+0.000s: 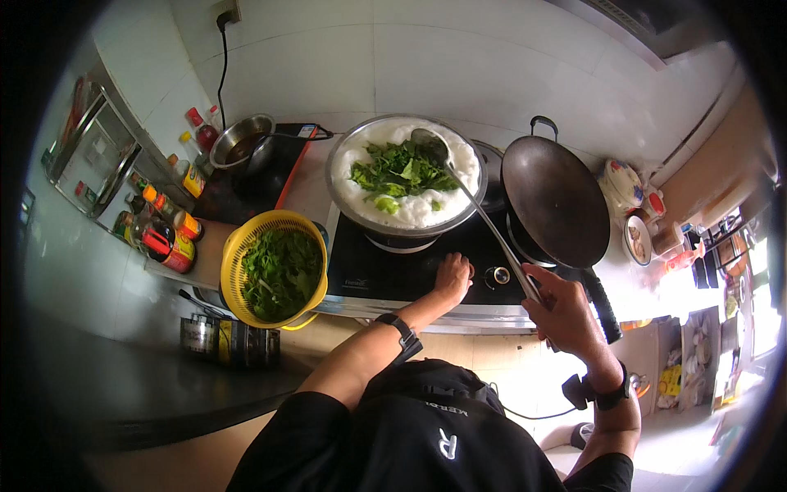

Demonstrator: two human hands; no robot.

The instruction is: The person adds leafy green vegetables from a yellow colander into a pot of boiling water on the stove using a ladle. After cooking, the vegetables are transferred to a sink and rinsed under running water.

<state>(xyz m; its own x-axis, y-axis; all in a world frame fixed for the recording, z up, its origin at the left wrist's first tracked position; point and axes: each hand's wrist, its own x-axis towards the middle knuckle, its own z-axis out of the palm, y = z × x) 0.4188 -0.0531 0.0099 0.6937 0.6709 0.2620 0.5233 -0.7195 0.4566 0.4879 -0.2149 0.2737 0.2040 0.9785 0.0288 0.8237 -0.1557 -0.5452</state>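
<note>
My right hand [562,310] grips the long handle of a metal ladle [492,227]. The ladle's bowl rests in white foam [375,209] at the far right side of some chopped leafy greens [406,169]. Foam and greens fill a wide metal pot [335,190] on the left burner of a black gas hob [381,277]. At the hob's front, the fingers of my left hand [454,280] are closed around a control knob, mostly hidden by them. A second knob [499,275] shows to its right.
A yellow colander [230,264] of leafy greens stands left of the hob. Behind it, a metal pan [230,138] sits on an induction cooker [289,166], near several sauce bottles [169,243]. A dark wok [553,197] leans at right, its handle [599,304] overhanging the front edge near my right hand.
</note>
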